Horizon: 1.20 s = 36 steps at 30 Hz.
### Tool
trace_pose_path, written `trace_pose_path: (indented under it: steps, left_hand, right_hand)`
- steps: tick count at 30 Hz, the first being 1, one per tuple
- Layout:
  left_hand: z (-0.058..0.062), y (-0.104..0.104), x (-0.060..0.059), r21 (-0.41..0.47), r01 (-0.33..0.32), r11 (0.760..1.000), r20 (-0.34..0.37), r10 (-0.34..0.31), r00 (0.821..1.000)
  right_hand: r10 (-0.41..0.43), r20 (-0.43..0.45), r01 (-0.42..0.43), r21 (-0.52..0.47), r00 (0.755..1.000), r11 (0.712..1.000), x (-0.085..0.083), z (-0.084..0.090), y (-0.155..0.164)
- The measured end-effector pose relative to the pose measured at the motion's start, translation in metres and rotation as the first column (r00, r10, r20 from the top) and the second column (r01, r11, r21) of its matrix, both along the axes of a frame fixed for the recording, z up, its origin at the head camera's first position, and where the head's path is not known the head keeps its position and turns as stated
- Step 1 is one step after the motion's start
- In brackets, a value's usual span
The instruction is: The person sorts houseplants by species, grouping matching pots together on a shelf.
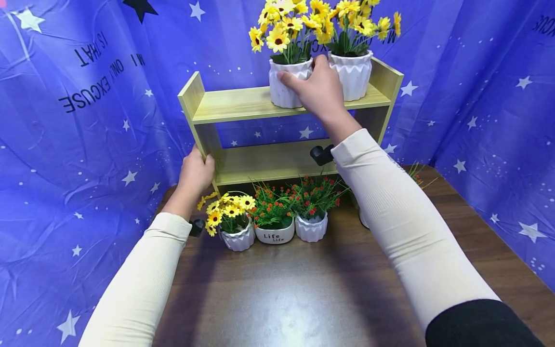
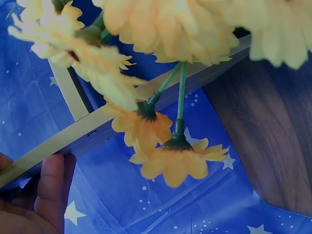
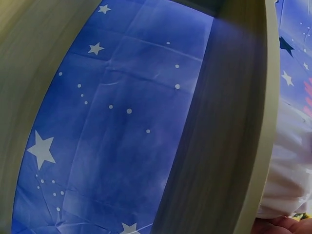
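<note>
My right hand (image 1: 322, 89) grips a white ribbed pot (image 1: 284, 79) of yellow flowers (image 1: 282, 29) on the top board of a light wooden shelf (image 1: 234, 102). Its thumb lies across the pot's front, with fingers on the side toward a second white flowerpot (image 1: 353, 74). In the right wrist view the held pot (image 3: 287, 165) is partly cut off at the right edge. My left hand (image 1: 196, 171) holds the shelf's left side panel. The left wrist view has its fingers (image 2: 52, 178) against one face of the panel (image 2: 63, 139).
Along the shelf's foot stand a pot of yellow flowers (image 1: 238, 237), an oval "Life" pot (image 1: 274, 234) and a ribbed pot (image 1: 311, 229) with red blooms. A further plant (image 1: 417, 176) is mostly behind the right arm. Blue starry cloth (image 1: 108, 144) surrounds the brown table (image 1: 243, 289).
</note>
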<state>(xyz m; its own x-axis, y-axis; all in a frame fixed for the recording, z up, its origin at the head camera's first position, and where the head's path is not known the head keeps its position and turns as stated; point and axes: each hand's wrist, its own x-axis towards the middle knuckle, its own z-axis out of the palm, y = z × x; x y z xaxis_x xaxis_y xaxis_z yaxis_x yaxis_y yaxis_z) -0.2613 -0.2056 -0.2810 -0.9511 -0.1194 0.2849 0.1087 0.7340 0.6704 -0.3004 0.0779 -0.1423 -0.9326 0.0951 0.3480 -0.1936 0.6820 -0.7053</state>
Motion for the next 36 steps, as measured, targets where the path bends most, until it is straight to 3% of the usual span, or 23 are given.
trace_pose_path:
  steps: [10,14,17,25,36]
  left_hand:
    - [-0.001,0.000,-0.001,-0.012,-0.005,1.000,-0.019,0.004,1.000]
    - [-0.001,0.001,-0.001,0.002,0.003,1.000,-0.003,-0.003,1.000]
    - [-0.002,0.001,0.000,0.002,0.003,1.000,0.001,-0.003,1.000]
    - [-0.001,0.000,0.000,0.001,-0.001,1.000,-0.012,0.001,1.000]
    - [0.001,0.000,0.000,0.000,0.004,1.000,-0.006,-0.004,1.000]
  right_hand:
    - [-0.003,0.009,0.003,0.019,1.000,1.000,-0.001,-0.001,0.000]
    - [0.055,0.032,-0.052,-0.100,0.998,0.994,0.002,-0.003,0.005]
    - [0.111,0.029,-0.102,-0.210,0.993,0.972,0.008,-0.007,0.011]
    - [0.184,-0.125,-0.216,-0.345,0.975,0.913,0.037,-0.024,0.022]
    - [0.225,-0.263,-0.311,-0.356,0.938,0.881,0.072,-0.064,0.021]
